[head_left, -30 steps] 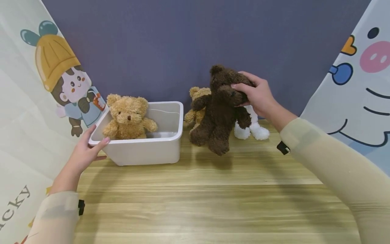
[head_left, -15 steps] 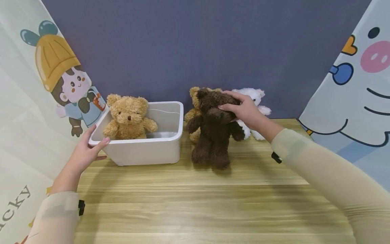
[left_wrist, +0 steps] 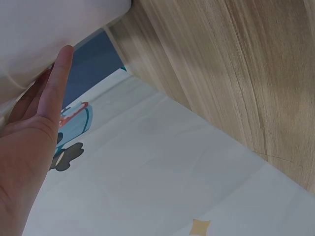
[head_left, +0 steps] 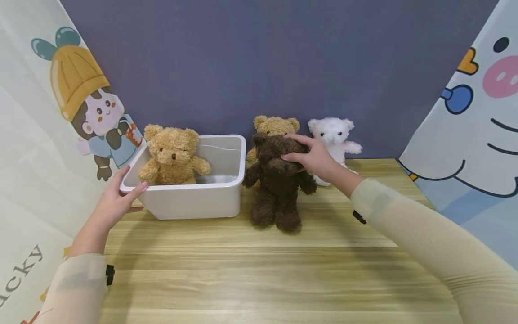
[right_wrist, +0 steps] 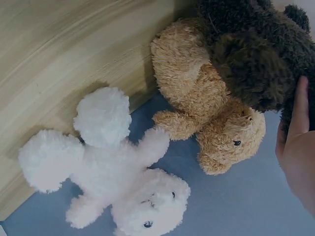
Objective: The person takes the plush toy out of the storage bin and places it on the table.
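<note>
My right hand (head_left: pixel 315 157) grips a dark brown teddy bear (head_left: pixel 277 189) by its head, thumb across the face. The bear is upright, its feet close over the wooden tabletop. Behind it, a tan teddy bear (head_left: pixel 277 125) is partly hidden. A white teddy bear (right_wrist: pixel 110 162) sits against the back wall, just beyond my right hand. At the left, my left hand (head_left: pixel 115 200) rests on the near left corner of a white plastic bin (head_left: pixel 194 202), thumb at the rim; its straight fingers (left_wrist: pixel 55 86) lie along the outer wall. Another tan teddy bear (head_left: pixel 171 157) sits inside the bin.
A dark blue-grey panel (head_left: pixel 263 54) stands along the back. Printed sheets with a cartoon child (head_left: pixel 101 105) and a cartoon pig (head_left: pixel 485 135) flank both sides. The wood-grain tabletop (head_left: pixel 259 279) stretches out in front of the bin and bears.
My right hand has brought the brown teddy bear down and slightly left, turning it upright. The white bear and the tan bear behind show more now. The left hand stays at the bin.
</note>
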`<state>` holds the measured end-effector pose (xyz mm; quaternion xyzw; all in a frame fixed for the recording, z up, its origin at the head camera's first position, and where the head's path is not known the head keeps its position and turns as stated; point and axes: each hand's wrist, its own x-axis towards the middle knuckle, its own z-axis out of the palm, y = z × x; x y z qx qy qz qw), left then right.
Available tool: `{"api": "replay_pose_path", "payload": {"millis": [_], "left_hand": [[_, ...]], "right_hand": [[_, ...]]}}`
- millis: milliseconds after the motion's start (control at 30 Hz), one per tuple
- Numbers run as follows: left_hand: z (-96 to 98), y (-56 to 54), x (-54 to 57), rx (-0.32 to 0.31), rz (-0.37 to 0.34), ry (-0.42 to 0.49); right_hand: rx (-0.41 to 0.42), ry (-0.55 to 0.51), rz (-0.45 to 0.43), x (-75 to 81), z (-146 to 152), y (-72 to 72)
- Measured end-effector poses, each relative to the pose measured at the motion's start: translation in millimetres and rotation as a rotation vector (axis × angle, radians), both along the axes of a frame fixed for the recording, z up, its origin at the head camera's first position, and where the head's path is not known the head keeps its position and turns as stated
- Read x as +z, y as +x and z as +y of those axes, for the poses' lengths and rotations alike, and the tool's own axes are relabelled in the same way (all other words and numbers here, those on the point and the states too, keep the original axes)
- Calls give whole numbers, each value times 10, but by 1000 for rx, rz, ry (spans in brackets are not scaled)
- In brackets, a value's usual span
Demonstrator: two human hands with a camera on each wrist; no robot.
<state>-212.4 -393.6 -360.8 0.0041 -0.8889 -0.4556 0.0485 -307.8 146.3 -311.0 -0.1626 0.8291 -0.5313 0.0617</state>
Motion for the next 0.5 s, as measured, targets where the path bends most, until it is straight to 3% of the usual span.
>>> {"api": "replay_pose_path", "payload": {"millis": [267,400,500], "left_hand": [[11,-14,-1,-5,9,-3],[11,-15,0,-5,8,7],[10,-15,7,-5,5,15]], "right_hand": [[53,143,118,-66,-23,13],[83,179,62,-46,-55,-4],[118,205,-31,-48,-105,-40]]}}
